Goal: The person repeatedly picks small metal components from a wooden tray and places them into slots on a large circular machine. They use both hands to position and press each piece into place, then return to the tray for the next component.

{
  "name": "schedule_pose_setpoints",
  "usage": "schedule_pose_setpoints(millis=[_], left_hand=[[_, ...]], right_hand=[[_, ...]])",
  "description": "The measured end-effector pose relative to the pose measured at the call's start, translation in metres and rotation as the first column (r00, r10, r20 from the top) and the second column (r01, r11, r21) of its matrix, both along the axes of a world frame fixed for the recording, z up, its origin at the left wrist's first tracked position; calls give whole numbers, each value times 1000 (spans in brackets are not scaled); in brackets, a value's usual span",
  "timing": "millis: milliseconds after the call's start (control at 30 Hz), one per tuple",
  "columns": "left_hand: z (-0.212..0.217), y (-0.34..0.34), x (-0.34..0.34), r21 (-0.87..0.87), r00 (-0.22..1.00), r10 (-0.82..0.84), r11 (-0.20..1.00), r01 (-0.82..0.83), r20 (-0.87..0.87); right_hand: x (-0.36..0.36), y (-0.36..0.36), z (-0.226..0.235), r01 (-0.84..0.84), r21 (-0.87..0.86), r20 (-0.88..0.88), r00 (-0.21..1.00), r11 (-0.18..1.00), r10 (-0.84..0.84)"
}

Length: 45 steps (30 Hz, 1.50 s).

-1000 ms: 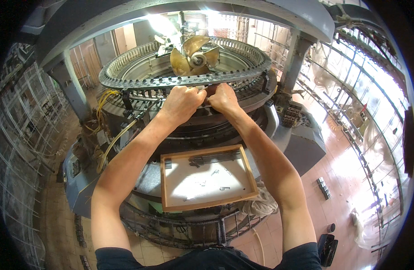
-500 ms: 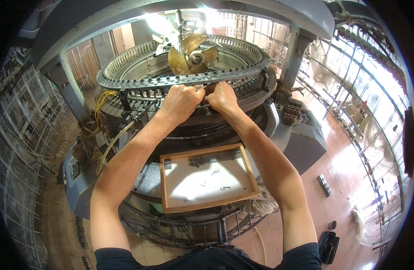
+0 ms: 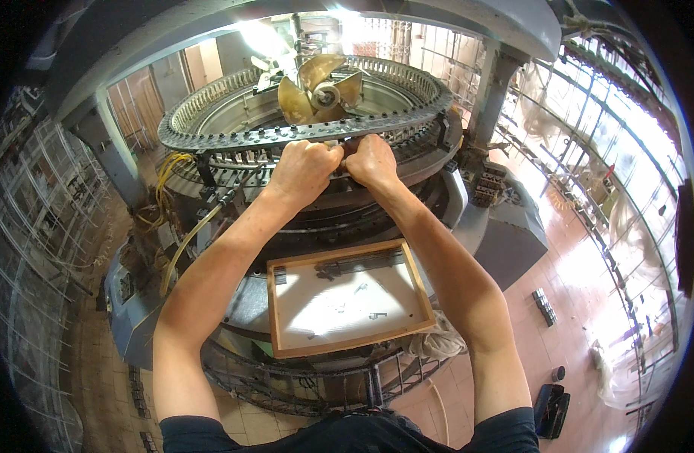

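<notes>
One large round machine [image 3: 354, 208] beneath a grey overhead frame [image 3: 173, 49]

The machine stands on a tiled floor [image 3: 577, 321]. Its slotted, studded ring [image 3: 233, 140] runs around the top, the near edge crossing just beyond the person's knuckles. On the machine's near side, below the hands and between the forearms, sits a shallow wooden-rimmed tray [image 3: 272, 309] with a white bottom. Inside the ring, behind its near edge, shows a fan [image 3: 326, 96] with brassy blades. A pale yellow hose [image 3: 188, 238] curves down the machine's left side.

The left hand [image 3: 305, 170] and the right hand [image 3: 373, 161] are side by side at the machine, right under the middle of the ring's near edge. Both are closed, fingers curled inward; the fingertips are hidden, so I cannot tell what they grip, if anything.

A pale cloth bundle [image 3: 440, 343] lies by the tray's near right corner. On the floor to the right are a black case [image 3: 550, 411], a row of dark blocks [image 3: 544, 306] and a small dark cylinder [image 3: 558, 374] just beyond the case. Dark strips [image 3: 366, 263] lie along the tray's far edge. Smallest are the loose metal pieces [image 3: 378, 315] scattered across the tray's bottom, one of them toward its near right corner.
</notes>
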<state>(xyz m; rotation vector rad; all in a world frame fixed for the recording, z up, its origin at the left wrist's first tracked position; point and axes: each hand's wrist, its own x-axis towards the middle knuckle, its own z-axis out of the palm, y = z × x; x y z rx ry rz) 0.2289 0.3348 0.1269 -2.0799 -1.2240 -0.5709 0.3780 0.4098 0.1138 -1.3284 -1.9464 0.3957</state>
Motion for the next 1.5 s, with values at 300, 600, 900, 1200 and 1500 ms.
schedule_pose_setpoints(millis=[300,600,900,1200,1500], left_hand=[[-1,1,3,-8,1000,-1,1000,2,26],[-3,6,6,-21,998,18,1000,-17,55],[-5,6,6,-39,996,50,998,-47,79],[-9,12,8,29,994,16,999,-19,104],[-9,13,12,-10,991,86,996,-86,99]], right_hand=[[-1,-1,0,33,-24,-37,999,999,-34],[-3,-4,3,79,-6,-39,996,997,-79],[-1,-10,7,81,-34,-27,996,996,-82],[-1,-8,6,77,-45,-35,996,996,-78],[-1,-4,1,71,-13,-53,996,997,-71]])
